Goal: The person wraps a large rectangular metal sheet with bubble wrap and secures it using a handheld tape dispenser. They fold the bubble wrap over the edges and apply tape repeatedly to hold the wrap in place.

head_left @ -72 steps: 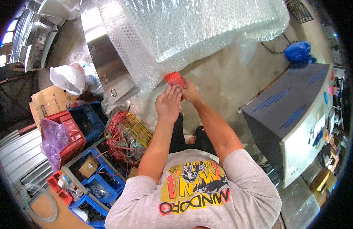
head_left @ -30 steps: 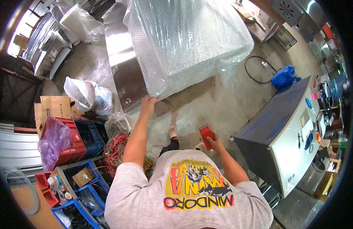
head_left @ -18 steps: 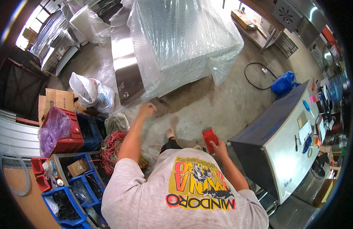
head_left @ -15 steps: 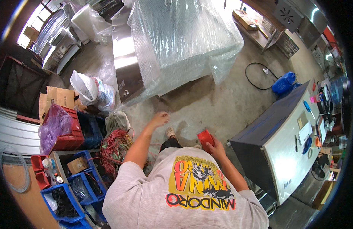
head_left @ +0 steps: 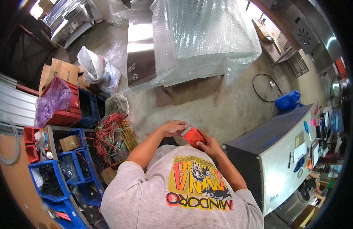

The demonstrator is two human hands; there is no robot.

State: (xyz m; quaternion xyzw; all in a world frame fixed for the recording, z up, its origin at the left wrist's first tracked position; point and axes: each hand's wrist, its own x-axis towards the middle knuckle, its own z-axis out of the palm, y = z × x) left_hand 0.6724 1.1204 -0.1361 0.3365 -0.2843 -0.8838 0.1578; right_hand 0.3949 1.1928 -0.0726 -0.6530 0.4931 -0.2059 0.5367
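Note:
In front of my body, my right hand (head_left: 208, 143) grips a flat, orange-red, box-shaped object (head_left: 193, 137); its exact kind does not show. A narrow pale grey end sticks out on the side toward my left hand (head_left: 174, 128). The fingers of that hand are bent and pressed together at this grey end, and seem to pinch it. Beyond both hands is the concrete floor, with a large piece wrapped in bubble wrap (head_left: 207, 42) at the top middle. A bare steel panel (head_left: 141, 49) shows along its left side.
To my left are blue parts bins (head_left: 50, 181), a red crate (head_left: 66, 110) with purple plastic, tangled red cords (head_left: 109, 131) and a white sack (head_left: 98, 70). On my right stands a white-topped bench (head_left: 285, 175) with small tools. A black hoop (head_left: 254, 87) and blue jug (head_left: 287, 100) lie beyond.
My left hand has come in from the left to the orange-red object. My right hand has raised and tilted that object toward it. The view has shifted slightly.

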